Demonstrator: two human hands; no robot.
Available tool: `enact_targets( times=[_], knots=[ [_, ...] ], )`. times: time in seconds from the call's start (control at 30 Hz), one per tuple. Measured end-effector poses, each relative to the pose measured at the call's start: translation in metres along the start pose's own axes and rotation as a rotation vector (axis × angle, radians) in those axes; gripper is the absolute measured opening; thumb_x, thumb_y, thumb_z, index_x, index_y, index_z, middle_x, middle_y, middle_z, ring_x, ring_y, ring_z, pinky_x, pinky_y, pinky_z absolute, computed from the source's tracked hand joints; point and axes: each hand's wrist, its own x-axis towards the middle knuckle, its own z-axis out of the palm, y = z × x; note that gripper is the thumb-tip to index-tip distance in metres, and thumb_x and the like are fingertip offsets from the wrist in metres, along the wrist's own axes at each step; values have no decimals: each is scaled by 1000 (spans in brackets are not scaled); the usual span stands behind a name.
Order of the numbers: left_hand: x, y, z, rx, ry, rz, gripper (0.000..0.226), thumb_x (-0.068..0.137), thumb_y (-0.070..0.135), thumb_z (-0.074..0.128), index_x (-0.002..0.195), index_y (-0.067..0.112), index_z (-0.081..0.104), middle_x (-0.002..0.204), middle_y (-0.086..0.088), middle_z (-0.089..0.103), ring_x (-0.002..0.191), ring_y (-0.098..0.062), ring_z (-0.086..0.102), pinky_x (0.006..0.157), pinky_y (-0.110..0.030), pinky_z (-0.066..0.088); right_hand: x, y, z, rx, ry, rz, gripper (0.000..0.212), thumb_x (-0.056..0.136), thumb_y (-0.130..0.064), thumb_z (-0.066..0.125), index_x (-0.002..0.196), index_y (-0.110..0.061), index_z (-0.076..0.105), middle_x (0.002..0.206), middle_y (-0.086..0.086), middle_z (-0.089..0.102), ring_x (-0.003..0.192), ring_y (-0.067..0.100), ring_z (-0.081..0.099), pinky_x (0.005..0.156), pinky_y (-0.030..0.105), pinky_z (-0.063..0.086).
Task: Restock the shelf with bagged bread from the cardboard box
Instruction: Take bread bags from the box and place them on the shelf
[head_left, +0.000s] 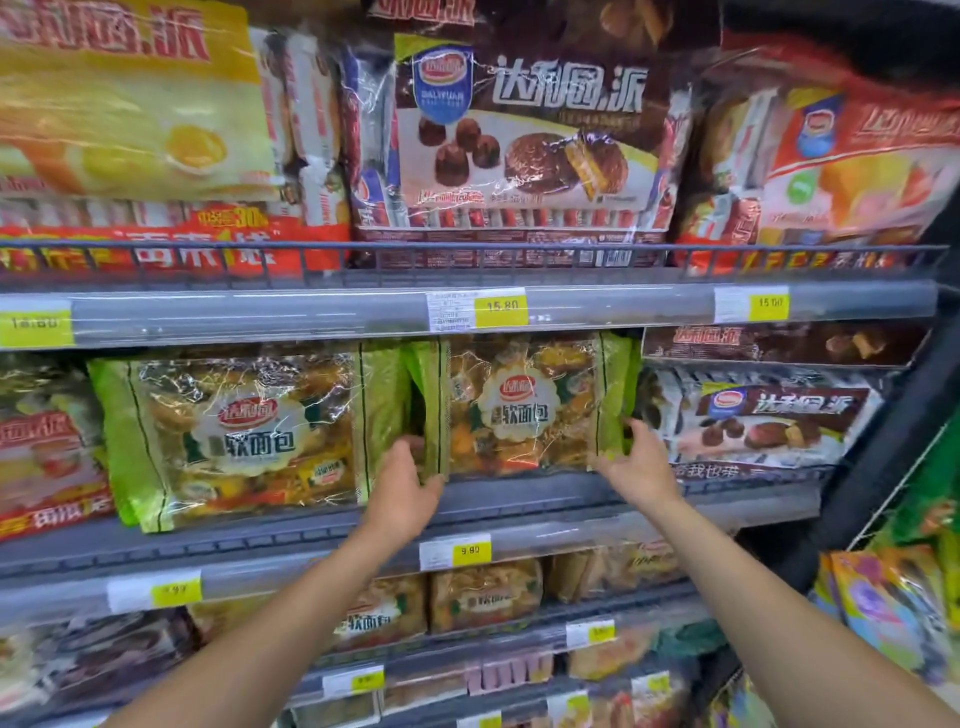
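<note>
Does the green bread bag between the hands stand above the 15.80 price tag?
No, the green bread bag stands on the shelf below the 15.80 price tag.

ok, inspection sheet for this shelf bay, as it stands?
Surface: grey middle shelf, wire front rail.
Job's things: green bread bag upright on the middle shelf; second green bread bag to its left, with a gap between them. The cardboard box is out of view.
Clutter: nothing seen.
Hands: left hand grips the green bread bag's lower left edge; right hand rests straight fingers on its lower right edge.
Cables: nothing seen.
Surroundings: chocolate pie bag on the shelf above, bread packs on the shelf below, yellow price tags on the shelf strips.
</note>
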Motion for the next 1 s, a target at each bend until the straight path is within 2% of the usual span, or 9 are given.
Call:
enact_targets(
  times=[0.07, 0.13, 0.2, 0.27, 0.33, 0.4, 0.6, 0.83, 1.0],
  knots=[
    [-2, -2, 3, 38, -59, 42, 17, 96, 11, 59, 110, 20, 55, 110, -2, 62, 95, -20, 61, 81, -31, 51, -6, 4, 2, -132, 59, -83, 45, 86, -30, 71, 125, -18, 51, 125, 5, 54, 101, 24, 64, 94, 46, 53],
    [2, 0, 5, 114, -185, 61, 18, 99, 14, 53, 103, 27, 64, 103, 2, 70, 85, -21, 66, 77, -34, 54, -9, 2, 5, -259, 6, -157, 7, 91, -30, 63, 94, -26, 59, 100, -1, 65, 84, 18, 64, 83, 43, 56],
    [10, 5, 7, 217, -302, 67, 24, 100, 17, 50, 113, 26, 69, 116, 4, 70, 101, -22, 68, 88, -32, 53, -8, -3, 9, -377, -112, -190, 12, 93, -35, 56, 85, -32, 63, 91, -7, 70, 85, 16, 66, 83, 40, 57],
    [19, 11, 10, 288, -358, 55, 31, 101, 19, 49, 127, 23, 65, 129, 3, 66, 115, -21, 63, 96, -27, 47, -2, -6, 12, -430, -203, -187, 18, 96, -39, 54, 102, -30, 68, 105, -6, 72, 96, 19, 66, 90, 40, 55],
    [29, 13, 12, 307, -374, 22, 36, 100, 18, 47, 132, 22, 62, 132, -1, 65, 117, -22, 62, 98, -27, 46, 8, -6, 15, -449, -249, -184, 33, 97, -40, 55, 122, -21, 65, 120, -1, 68, 108, 22, 64, 97, 39, 51],
    [38, 14, 13, 337, -380, 3, 36, 100, 19, 47, 133, 21, 62, 131, -4, 66, 116, -25, 62, 99, -29, 47, 17, -7, 17, -459, -268, -182, 39, 97, -41, 55, 127, -17, 62, 124, 2, 67, 112, 23, 62, 99, 38, 50],
    [62, 12, 19, 411, -384, -27, 39, 103, 35, 44, 134, 17, 60, 136, -12, 61, 122, -30, 58, 99, -31, 46, 48, -6, 26, -498, -317, -146, 36, 97, -45, 54, 118, -17, 62, 113, 9, 66, 104, 29, 62, 89, 36, 51],
    [83, 21, 25, 407, -330, -42, 35, 100, 5, 42, 126, 13, 64, 134, -10, 61, 117, -27, 59, 84, -25, 42, 77, -9, 37, -502, -297, -168, 19, 90, -39, 62, 101, -25, 55, 114, 8, 61, 99, 29, 59, 84, 36, 51],
    [84, 22, 27, 420, -330, -48, 37, 98, 1, 43, 126, 13, 64, 130, -10, 63, 116, -27, 61, 95, -32, 49, 83, -7, 41, -513, -281, -172, 17, 88, -38, 63, 98, -25, 56, 108, 5, 60, 97, 28, 59, 82, 35, 50]
  ],
)
